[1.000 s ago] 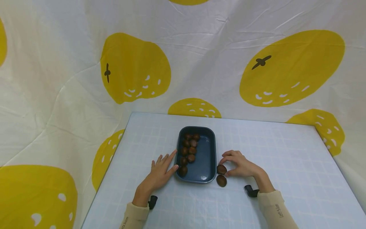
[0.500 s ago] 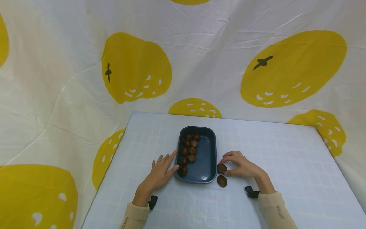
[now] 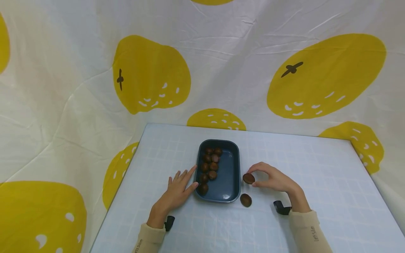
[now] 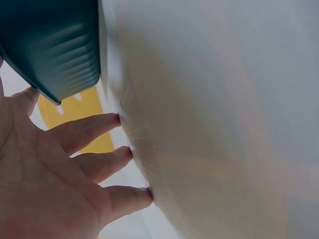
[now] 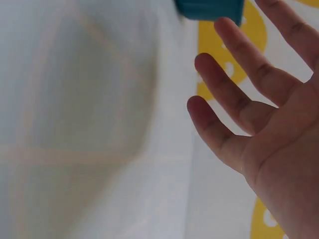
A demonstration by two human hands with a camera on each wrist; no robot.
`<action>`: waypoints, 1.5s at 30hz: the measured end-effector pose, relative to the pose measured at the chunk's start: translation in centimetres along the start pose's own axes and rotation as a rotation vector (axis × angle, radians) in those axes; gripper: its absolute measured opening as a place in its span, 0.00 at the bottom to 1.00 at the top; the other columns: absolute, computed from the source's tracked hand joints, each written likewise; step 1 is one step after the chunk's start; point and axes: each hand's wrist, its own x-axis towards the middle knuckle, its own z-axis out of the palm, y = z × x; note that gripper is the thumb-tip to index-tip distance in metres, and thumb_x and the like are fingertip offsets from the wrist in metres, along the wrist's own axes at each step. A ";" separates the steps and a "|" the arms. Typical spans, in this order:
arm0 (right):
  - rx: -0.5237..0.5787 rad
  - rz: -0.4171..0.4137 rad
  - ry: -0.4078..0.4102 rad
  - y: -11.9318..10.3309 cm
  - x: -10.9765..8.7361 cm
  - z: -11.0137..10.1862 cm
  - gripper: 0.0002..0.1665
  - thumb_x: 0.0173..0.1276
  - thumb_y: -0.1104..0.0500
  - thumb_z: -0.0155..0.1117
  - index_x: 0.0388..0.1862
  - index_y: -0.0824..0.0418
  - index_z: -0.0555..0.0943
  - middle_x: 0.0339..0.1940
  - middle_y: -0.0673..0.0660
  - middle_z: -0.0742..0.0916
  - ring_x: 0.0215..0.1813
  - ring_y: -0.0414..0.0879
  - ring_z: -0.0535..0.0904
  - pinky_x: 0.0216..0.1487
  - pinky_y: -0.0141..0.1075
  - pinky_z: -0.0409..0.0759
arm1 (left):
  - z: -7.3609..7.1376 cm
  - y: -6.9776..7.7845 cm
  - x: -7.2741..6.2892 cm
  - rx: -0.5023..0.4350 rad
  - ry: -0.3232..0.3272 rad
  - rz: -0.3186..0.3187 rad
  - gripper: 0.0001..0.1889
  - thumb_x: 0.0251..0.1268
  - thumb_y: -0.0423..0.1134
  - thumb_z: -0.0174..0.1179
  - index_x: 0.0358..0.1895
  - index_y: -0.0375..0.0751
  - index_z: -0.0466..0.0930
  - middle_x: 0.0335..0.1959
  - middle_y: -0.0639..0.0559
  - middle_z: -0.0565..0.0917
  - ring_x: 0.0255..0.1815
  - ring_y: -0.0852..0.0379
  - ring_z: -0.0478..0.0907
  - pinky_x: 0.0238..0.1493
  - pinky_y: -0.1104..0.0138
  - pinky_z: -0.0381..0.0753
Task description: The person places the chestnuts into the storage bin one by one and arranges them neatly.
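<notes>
In the head view a dark blue rectangular tray [image 3: 228,175] holds several brown chestnuts [image 3: 213,166] in two rows along its left side. My left hand [image 3: 175,193] has its fingers spread, with the index finger and thumb touching the tray's left rim; the left wrist view shows the other fingertips on the table beside the blue tray wall [image 4: 60,50]. To the right of the tray, my right hand [image 3: 273,178] pinches one chestnut [image 3: 249,179] between thumb and finger. A loose chestnut [image 3: 245,200] lies below it. The right wrist view shows the right hand [image 5: 269,119] but hides the held chestnut.
A pale checked cloth covers the table [image 3: 316,168]. Behind and to the left hangs a white curtain [image 3: 227,70] printed with big yellow fruits. Black wrist cameras [image 3: 281,208] sit on both wrists.
My right hand has taken the upper of the two loose chestnuts and moved it slightly up and right, away from the other one. The left hand stays on the tray's rim.
</notes>
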 end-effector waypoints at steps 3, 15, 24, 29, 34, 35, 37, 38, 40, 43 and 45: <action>-0.002 -0.026 0.019 -0.8 0.3 -0.6 0.23 0.62 0.56 0.77 0.56 0.52 0.82 0.56 0.49 0.83 0.59 0.53 0.76 0.62 0.43 0.73 | 0.0 0.0 0.0 0.000 0.001 -0.004 0.34 0.76 0.66 0.41 0.81 0.73 0.43 0.77 0.37 0.59 0.78 0.30 0.44 0.67 0.29 0.33; -0.025 -0.054 0.015 -4.1 3.1 -1.3 0.25 0.62 0.62 0.76 0.58 0.56 0.82 0.57 0.53 0.82 0.59 0.51 0.75 0.61 0.39 0.73 | -0.1 0.2 -0.1 -0.007 -0.006 -0.011 0.34 0.76 0.67 0.41 0.80 0.73 0.43 0.77 0.38 0.58 0.78 0.31 0.44 0.67 0.30 0.32; -0.032 -0.168 -0.017 -5.1 5.8 -1.1 0.23 0.64 0.54 0.75 0.58 0.51 0.82 0.58 0.47 0.81 0.59 0.54 0.75 0.61 0.44 0.73 | 0.0 0.2 0.0 0.007 -0.011 -0.013 0.34 0.76 0.68 0.40 0.81 0.72 0.44 0.77 0.38 0.58 0.78 0.31 0.44 0.68 0.30 0.33; -0.019 -0.201 -0.033 -5.8 7.2 -0.7 0.24 0.63 0.57 0.76 0.58 0.52 0.82 0.58 0.49 0.81 0.60 0.54 0.75 0.62 0.49 0.73 | 0.0 0.2 0.0 0.010 -0.012 -0.017 0.35 0.75 0.68 0.40 0.81 0.71 0.44 0.77 0.38 0.59 0.78 0.31 0.44 0.68 0.30 0.33; -0.014 -0.212 -0.041 -6.7 8.6 0.0 0.25 0.60 0.64 0.77 0.57 0.59 0.82 0.58 0.56 0.82 0.60 0.54 0.75 0.63 0.47 0.70 | 0.1 0.2 -0.1 0.002 -0.008 -0.017 0.35 0.76 0.67 0.41 0.81 0.70 0.45 0.77 0.38 0.59 0.78 0.30 0.44 0.67 0.30 0.33; -0.012 -0.216 -0.046 -6.9 8.9 0.2 0.25 0.60 0.66 0.76 0.57 0.61 0.82 0.58 0.58 0.82 0.61 0.56 0.75 0.63 0.48 0.70 | 0.1 0.2 -0.2 0.000 -0.007 -0.017 0.35 0.76 0.67 0.41 0.81 0.70 0.45 0.77 0.38 0.59 0.78 0.30 0.44 0.67 0.30 0.33; -0.004 -0.226 -0.057 -7.2 9.5 0.5 0.24 0.60 0.68 0.76 0.56 0.63 0.82 0.57 0.60 0.82 0.60 0.58 0.75 0.64 0.50 0.70 | 0.1 0.2 -0.2 -0.001 -0.003 -0.015 0.35 0.76 0.67 0.42 0.81 0.69 0.46 0.77 0.37 0.59 0.78 0.30 0.44 0.67 0.30 0.33; 0.001 -0.231 -0.064 -7.4 9.8 0.7 0.24 0.60 0.68 0.75 0.56 0.64 0.82 0.57 0.60 0.82 0.60 0.58 0.75 0.63 0.50 0.70 | 0.1 0.2 -0.2 0.000 -0.004 -0.016 0.35 0.76 0.67 0.42 0.81 0.69 0.46 0.77 0.37 0.59 0.78 0.30 0.44 0.67 0.30 0.33; 0.003 -0.242 -0.079 -7.7 10.3 1.0 0.23 0.60 0.67 0.76 0.55 0.62 0.82 0.57 0.58 0.82 0.60 0.57 0.75 0.63 0.51 0.71 | 0.1 0.2 -0.3 0.001 -0.001 -0.014 0.35 0.76 0.67 0.42 0.81 0.69 0.46 0.77 0.37 0.59 0.78 0.30 0.45 0.67 0.30 0.34; 0.002 -0.260 -0.110 -8.1 11.3 1.4 0.23 0.61 0.63 0.76 0.56 0.57 0.83 0.56 0.52 0.82 0.59 0.53 0.76 0.62 0.51 0.73 | 0.2 0.2 -0.2 0.000 0.004 -0.012 0.35 0.76 0.67 0.41 0.81 0.69 0.46 0.77 0.37 0.60 0.78 0.30 0.45 0.67 0.29 0.34; 0.004 -0.283 -0.132 -8.1 11.9 1.7 0.23 0.62 0.60 0.77 0.56 0.55 0.83 0.57 0.51 0.83 0.59 0.51 0.76 0.61 0.53 0.73 | 0.2 0.2 -0.2 -0.001 0.004 -0.013 0.35 0.75 0.67 0.41 0.81 0.70 0.46 0.77 0.37 0.60 0.78 0.30 0.45 0.67 0.29 0.34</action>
